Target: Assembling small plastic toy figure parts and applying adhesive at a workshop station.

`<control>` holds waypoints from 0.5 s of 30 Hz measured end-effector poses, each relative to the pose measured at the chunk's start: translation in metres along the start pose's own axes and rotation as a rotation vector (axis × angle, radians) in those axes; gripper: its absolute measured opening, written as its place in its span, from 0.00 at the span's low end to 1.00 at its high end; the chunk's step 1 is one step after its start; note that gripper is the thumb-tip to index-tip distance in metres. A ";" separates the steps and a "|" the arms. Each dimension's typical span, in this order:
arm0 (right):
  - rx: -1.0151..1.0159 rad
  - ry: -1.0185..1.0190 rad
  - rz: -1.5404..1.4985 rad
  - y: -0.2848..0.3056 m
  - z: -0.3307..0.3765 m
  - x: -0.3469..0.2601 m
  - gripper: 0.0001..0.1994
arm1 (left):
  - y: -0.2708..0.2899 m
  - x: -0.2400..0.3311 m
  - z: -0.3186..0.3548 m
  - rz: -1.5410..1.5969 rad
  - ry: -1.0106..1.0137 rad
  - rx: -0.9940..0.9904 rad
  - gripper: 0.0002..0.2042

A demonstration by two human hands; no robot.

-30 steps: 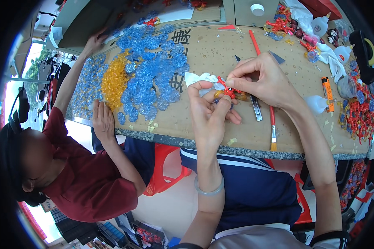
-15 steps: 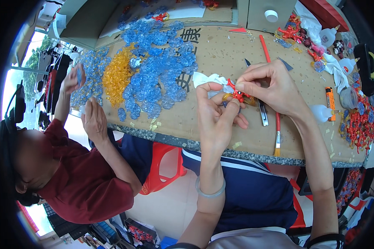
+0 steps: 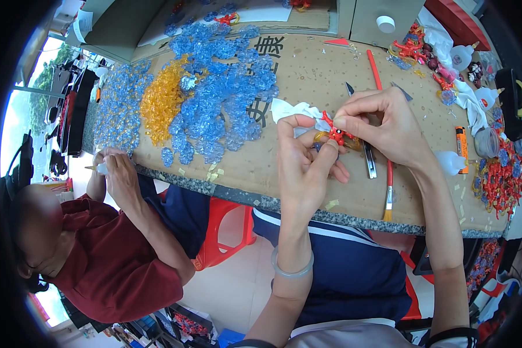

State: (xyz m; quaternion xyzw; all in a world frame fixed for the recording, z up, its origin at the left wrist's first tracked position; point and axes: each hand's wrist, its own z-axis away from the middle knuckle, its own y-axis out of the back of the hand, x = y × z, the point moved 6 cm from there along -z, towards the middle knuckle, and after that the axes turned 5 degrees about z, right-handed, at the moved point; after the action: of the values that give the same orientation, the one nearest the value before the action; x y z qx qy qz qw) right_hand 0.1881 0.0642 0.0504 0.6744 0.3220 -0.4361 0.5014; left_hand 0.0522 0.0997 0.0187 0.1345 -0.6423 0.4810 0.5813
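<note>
A small red figurine with a dark eye spot and yellowish and bluish clear parts is held above the table. My left hand is closed on it, the thumb pressing its lower front. From the other side, my right hand pinches its upper edge between thumb and fingertips; whether a tinier piece is in that pinch is hidden. Behind my left fingers lies a crumpled white tissue. Just under my right hand are a utility knife and a red-handled paintbrush.
Blue clear pieces and amber pieces are heaped at left. Red figurines, a glue bottle and a tape dispenser stand at right. A co-worker sits at left, holding a small nozzle-tipped bottle.
My hands keep nearly the same hold on the red figurine. The co-worker's hands have come down from the blue heap to the table edge, together around the small bottle.
</note>
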 end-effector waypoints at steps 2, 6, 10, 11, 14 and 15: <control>0.002 -0.013 -0.001 0.001 0.000 -0.002 0.06 | -0.001 0.000 0.000 -0.003 0.001 0.004 0.16; 0.007 -0.010 0.000 0.001 0.000 -0.001 0.06 | -0.001 -0.001 -0.001 0.005 0.003 0.009 0.16; 0.000 -0.016 0.009 0.002 -0.001 -0.005 0.06 | -0.001 -0.001 -0.001 0.010 0.007 0.011 0.16; -0.004 -0.019 0.008 0.002 0.000 -0.007 0.06 | -0.001 -0.001 -0.001 0.011 0.008 0.013 0.16; -0.005 -0.037 0.011 0.001 0.000 -0.006 0.06 | 0.000 -0.002 -0.003 0.015 -0.005 0.010 0.16; -0.004 -0.044 0.013 0.001 0.000 -0.005 0.06 | 0.000 -0.001 -0.002 0.010 -0.012 0.006 0.16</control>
State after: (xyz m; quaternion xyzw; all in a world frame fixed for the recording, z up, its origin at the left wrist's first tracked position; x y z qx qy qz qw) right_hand 0.1868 0.0642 0.0552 0.6657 0.3074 -0.4470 0.5124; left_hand 0.0535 0.1008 0.0170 0.1361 -0.6448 0.4851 0.5748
